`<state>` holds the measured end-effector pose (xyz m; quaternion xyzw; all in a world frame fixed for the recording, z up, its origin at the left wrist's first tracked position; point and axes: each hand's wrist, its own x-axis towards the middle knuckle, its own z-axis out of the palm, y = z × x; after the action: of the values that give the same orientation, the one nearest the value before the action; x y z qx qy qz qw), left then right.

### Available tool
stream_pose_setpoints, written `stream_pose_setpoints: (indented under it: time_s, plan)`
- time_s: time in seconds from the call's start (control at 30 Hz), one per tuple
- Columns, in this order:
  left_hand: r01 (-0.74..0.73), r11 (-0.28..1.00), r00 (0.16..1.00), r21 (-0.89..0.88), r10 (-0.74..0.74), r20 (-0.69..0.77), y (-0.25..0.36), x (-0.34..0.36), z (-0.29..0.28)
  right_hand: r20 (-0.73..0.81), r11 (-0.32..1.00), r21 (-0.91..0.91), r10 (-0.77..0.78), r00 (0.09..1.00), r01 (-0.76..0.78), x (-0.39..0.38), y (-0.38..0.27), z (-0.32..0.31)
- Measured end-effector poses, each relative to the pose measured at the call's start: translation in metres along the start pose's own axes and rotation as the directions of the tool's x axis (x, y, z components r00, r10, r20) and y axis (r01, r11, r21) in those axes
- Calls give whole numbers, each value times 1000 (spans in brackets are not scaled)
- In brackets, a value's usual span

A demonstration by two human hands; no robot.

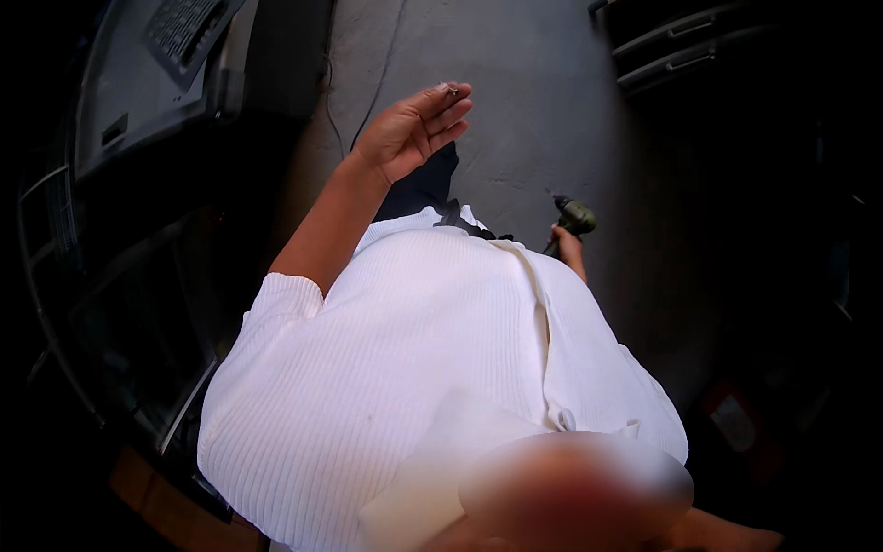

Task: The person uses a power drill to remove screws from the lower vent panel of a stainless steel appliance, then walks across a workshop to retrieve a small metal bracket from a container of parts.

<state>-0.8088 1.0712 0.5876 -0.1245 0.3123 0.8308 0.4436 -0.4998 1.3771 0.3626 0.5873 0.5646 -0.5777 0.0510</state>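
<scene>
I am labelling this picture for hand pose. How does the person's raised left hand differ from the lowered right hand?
The left hand is raised out in front with the palm open, pinching a tiny dark object at the fingertips; the right hand hangs low beside the white ribbed shirt, closed around a green power drill. The left shows fully; the right is mostly hidden. Both are bare.
</scene>
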Motion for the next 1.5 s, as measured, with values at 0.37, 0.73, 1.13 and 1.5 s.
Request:
stream_pose_setpoints:
  time_s: [0.37,0.73,1.13,1.5]
  plan:
    - [47,994,996,96,-54,70,143,201,108,-161,829,-516,155,975,-216,51,-129,-5]
    - [63,986,998,-155,-62,10,299,467,157,-76,639,-755,140,987,-149,242,-368,66]
    - [-574,776,802,-262,468,-370,610,686,114,-107,773,-588,-366,925,238,581,-924,203]
    - [-522,841,851,-145,500,-164,912,982,211,14,581,-800,-230,973,149,616,-1130,418]
